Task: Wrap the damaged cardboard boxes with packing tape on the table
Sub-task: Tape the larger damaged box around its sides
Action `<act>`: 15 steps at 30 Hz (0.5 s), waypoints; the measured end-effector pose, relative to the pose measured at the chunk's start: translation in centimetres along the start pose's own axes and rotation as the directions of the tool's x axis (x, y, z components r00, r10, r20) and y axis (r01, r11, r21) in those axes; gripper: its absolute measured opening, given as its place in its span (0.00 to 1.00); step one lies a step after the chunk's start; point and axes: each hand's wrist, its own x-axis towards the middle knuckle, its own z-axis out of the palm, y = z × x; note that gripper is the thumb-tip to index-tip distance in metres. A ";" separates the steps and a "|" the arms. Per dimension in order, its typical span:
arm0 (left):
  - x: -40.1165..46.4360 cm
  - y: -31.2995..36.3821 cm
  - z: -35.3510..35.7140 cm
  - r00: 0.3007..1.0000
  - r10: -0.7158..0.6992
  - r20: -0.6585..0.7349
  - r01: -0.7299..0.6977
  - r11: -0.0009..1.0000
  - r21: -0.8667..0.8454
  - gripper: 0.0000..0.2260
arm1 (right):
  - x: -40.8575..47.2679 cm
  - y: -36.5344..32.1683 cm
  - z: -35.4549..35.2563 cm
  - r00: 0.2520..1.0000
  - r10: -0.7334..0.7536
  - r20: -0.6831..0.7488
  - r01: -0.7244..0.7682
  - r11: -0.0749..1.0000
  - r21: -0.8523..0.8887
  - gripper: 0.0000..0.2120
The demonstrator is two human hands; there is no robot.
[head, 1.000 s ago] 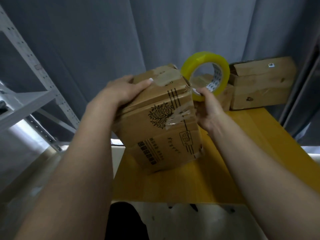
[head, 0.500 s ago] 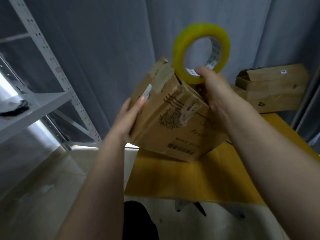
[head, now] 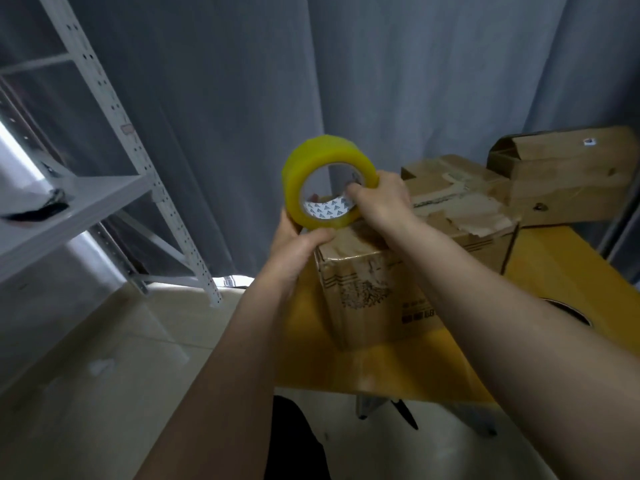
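A worn cardboard box [head: 367,289] with black print and old tape patches stands on the yellow table [head: 398,372]. Just above its far left top edge I hold a roll of yellowish packing tape [head: 311,168] upright. My right hand [head: 381,195] grips the roll's right side with fingers hooked into the core. My left hand [head: 298,240] holds the roll's lower left side, thumb across the bottom of the roll at the box's top corner. Behind this box sits a second taped box [head: 460,202], and a third box [head: 568,174] stands further right.
A white metal shelving rack [head: 104,188] stands on the left over a pale tiled floor, with a dark object [head: 38,209] on its shelf. Grey curtains hang behind the table. The table's front edge runs just below the box; a dark round shape [head: 568,310] lies at its right.
The box has gone from tilted in my left hand to standing on the table. My left hand left the box and took the roll's lower side; the roll came down lower and left.
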 end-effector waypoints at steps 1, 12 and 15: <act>0.0 -0.3 -0.1 0.999 -0.030 0.017 0.030 1.000 0.001 0.28 | 0.2 0.1 0.2 1.000 -0.005 -0.023 0.003 0.997 -0.074 0.16; 1.7 -0.4 -0.7 0.993 0.003 0.120 -0.036 0.962 0.272 0.30 | 0.7 0.2 -1.1 1.000 -0.015 -0.024 0.015 1.000 -0.019 0.09; 1.5 -0.4 -0.7 0.988 0.003 0.153 -0.053 0.946 0.320 0.34 | 1.3 0.5 -2.1 0.997 0.026 -0.070 -0.020 0.996 0.086 0.11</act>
